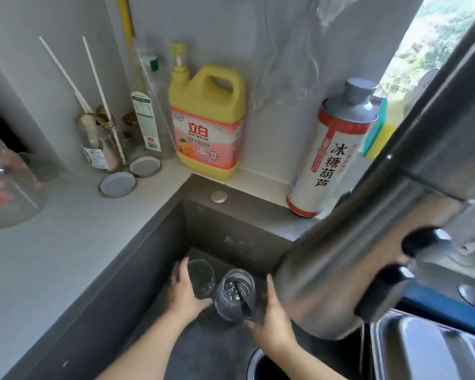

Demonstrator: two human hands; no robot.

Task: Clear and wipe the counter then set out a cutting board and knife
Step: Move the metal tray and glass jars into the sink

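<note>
Down in the dark sink (159, 259) my left hand (183, 290) grips a clear drinking glass (202, 278), tilted with its mouth away from me. Beside it my right hand (272, 314) holds a second clear glass (235, 294), fingers wrapped round its right side. The two glasses touch or nearly touch. The grey counter (66, 229) runs along the sink's left and back. No cutting board or knife is in view.
The big steel faucet (368, 215) crosses the right of the view above the sink. At the back stand a yellow detergent jug (207, 124), a white canister (329, 154), jars (99, 141) with two loose lids (117, 184). A sponge (379, 130) sits by the window.
</note>
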